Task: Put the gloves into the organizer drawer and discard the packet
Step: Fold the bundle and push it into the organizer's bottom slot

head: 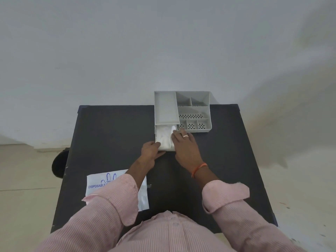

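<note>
A grey organizer (192,99) stands at the far middle of the black table (112,135). Its drawer (156,132) is pulled out toward me, and the clear folded gloves (164,136) lie inside it. My left hand (151,151) holds the drawer's front left corner. My right hand (185,144) lies flat over the drawer's right side, fingertips on the gloves. The white packet (96,182) printed "DISPOSABLE" lies flat near the table's front left, partly hidden under my left sleeve.
The organizer's right half has several open perforated compartments (190,116). A dark round object (58,164) sits on the floor past the table's left edge. A white wall rises behind the table.
</note>
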